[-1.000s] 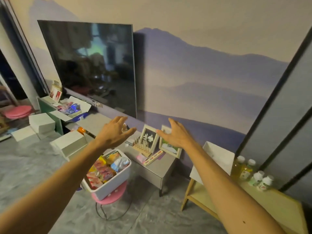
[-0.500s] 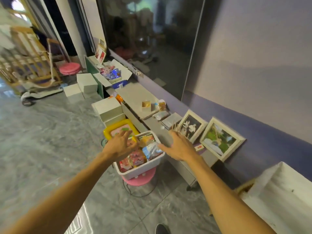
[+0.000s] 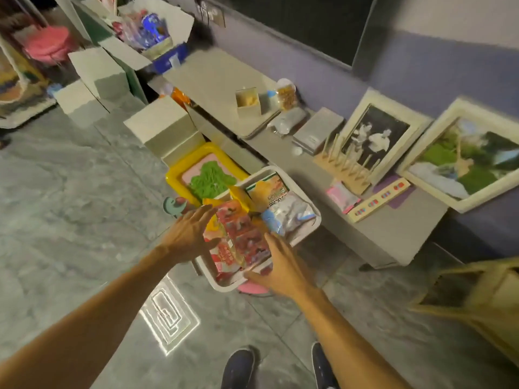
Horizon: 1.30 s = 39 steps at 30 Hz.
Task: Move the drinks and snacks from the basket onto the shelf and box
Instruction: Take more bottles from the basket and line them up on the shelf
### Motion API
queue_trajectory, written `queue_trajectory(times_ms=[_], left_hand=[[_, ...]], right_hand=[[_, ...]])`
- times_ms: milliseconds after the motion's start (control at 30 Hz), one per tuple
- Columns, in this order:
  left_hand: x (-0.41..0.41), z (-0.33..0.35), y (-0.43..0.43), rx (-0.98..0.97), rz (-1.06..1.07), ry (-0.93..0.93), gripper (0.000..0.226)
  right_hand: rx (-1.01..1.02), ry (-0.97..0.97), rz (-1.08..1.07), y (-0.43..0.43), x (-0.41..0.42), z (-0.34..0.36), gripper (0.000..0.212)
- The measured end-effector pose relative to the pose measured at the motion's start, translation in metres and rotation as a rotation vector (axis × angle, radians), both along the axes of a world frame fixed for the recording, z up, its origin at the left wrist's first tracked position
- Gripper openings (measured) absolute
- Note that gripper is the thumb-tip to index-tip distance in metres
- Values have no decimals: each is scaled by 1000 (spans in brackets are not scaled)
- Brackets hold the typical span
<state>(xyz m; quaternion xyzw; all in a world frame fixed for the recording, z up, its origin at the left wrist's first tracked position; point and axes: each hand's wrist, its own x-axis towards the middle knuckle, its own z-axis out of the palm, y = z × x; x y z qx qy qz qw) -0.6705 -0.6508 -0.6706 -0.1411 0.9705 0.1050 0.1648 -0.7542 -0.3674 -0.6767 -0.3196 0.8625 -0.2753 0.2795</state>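
Note:
A white basket (image 3: 316,223) full of snack packs sits on a pink stool. On top lies a red pack (image 3: 241,240), with a blue-and-silver bag (image 3: 288,217) and an orange pack (image 3: 266,189) behind it. My left hand (image 3: 188,234) is at the red pack's left side, fingers spread. My right hand (image 3: 280,268) is at its near right corner, fingers also spread. Neither hand has closed on it. An open white box (image 3: 179,21) with blue items stands at the far left of the low grey shelf (image 3: 393,231).
Two framed pictures (image 3: 376,136) lean on the wall over the shelf, beside a wooden rack (image 3: 344,169). White boxes (image 3: 165,127) and a yellow tray (image 3: 207,175) sit on the floor by the basket. A wooden side table (image 3: 477,299) is at right. My shoes (image 3: 238,369) are below.
The view has tipped down and closer to the basket. Both hands have dropped from above the basket to either side of the red pack.

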Motion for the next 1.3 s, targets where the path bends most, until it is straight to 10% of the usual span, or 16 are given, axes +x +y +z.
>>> queue_trajectory(times_ms=[200,700,1300], left_hand=[[-31,-97,-53,-103,-368,3,117],[-43,-107,-63,53,-370,191,81],[-100,271,7,274,-521,383,61]], right_hand=[[-36,256,-9,-30,29,-116,117],[-244,326,-175,-35,28,-140,82],[-430,240,-404,54,-55,257,60]])
